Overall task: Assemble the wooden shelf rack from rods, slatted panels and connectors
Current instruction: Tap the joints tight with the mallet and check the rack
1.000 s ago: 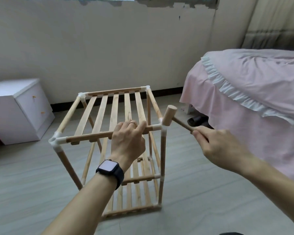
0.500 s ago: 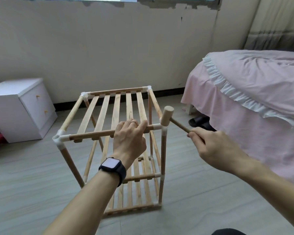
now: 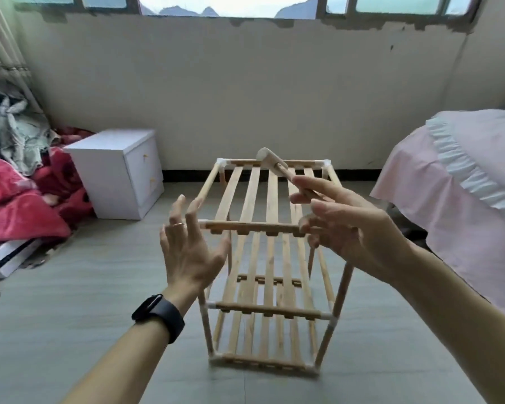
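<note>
My left hand [image 3: 191,252], fingers [image 3: 178,211] splayed, has released the pale wooden slatted rack [image 3: 251,225]; my right hand [image 3: 353,231] loosely pinches the small wooden mallet [image 3: 265,156], lifted from the corner.

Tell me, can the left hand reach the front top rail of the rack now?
Probably yes: the left hand is open close to the left end of the front top rail, with nothing between them. The right hand holds the mallet further right.

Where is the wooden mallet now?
Head view, centre: the wooden mallet is held by the right hand, its head seen against the rack's far top rail.
</note>
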### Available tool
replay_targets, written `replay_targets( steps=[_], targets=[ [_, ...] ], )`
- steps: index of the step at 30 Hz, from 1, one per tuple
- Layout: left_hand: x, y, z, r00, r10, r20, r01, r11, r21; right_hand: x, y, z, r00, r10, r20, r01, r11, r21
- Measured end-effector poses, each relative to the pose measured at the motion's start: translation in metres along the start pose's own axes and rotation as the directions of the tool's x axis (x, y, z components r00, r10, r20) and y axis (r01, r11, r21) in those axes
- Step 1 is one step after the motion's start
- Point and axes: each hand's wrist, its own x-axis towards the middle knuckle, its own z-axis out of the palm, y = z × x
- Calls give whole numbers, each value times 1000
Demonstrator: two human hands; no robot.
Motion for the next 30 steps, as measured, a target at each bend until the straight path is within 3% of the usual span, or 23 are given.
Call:
replay_targets(
  steps=[3, 5, 6, 8, 10, 12, 14, 18, 19, 21, 22, 24, 25, 26, 28, 30],
  targets=[
    [-3, -30, -8, 933, -310, 180, 344, 917, -202, 38, -1, 29, 994, 11, 112, -18, 998, 65],
    [-4, -48, -12, 861, -364, 357, 476, 825, -306, 64, 1, 51, 985, 23, 173, -35, 997, 64],
    [-6, -55, -14, 840, -342, 420, 490, 810, -321, 76, 2, 63, 987, 10, 161, -13, 1000, 16],
    [-10, -67, -13, 818, -314, 483, 504, 795, -337, 98, 10, 84, 994, -111, -1, 108, 965, -240],
    [-11, -72, -12, 805, -311, 505, 525, 769, -365, 115, 20, 102, 939, -321, -125, 200, 804, -560],
    [-11, -70, -15, 805, -286, 520, 524, 754, -396, 129, 25, 115, 906, -404, -126, 190, 655, -731],
    [-11, -68, -14, 817, -258, 516, 499, 765, -408, 140, 21, 122, 887, -456, -74, 219, 555, -802],
    [-11, -70, -8, 830, -263, 492, 478, 789, -385, 150, 29, 131, 696, -710, -104, 395, 500, -771],
    [-10, -70, -7, 832, -267, 487, 475, 795, -377, 152, 37, 133, 730, -679, -78, 361, 480, -800],
    [-10, -71, -7, 834, -267, 482, 464, 812, -354, 154, 47, 132, 884, -467, -1, 209, 398, -893],
    [-12, -71, -6, 836, -260, 484, 456, 820, -347, 156, 47, 130, 899, -437, -12, 179, 393, -902],
    [-13, -72, -4, 838, -249, 487, 448, 823, -350, 161, 42, 127, 821, -562, -103, 257, 525, -811],
    [-12, -73, -4, 838, -249, 485, 448, 822, -352, 160, 43, 126, 775, -617, -138, 303, 554, -775],
    [-11, -73, -4, 840, -252, 481, 448, 822, -351, 159, 45, 127, 774, -621, -126, 310, 545, -779],
    [-11, -74, -4, 842, -259, 473, 445, 829, -339, 157, 54, 129, 894, -449, -17, 216, 462, -860],
    [-13, -73, -3, 842, -251, 478, 439, 833, -336, 154, 55, 127, 888, -456, -64, 190, 489, -851]
  ],
)
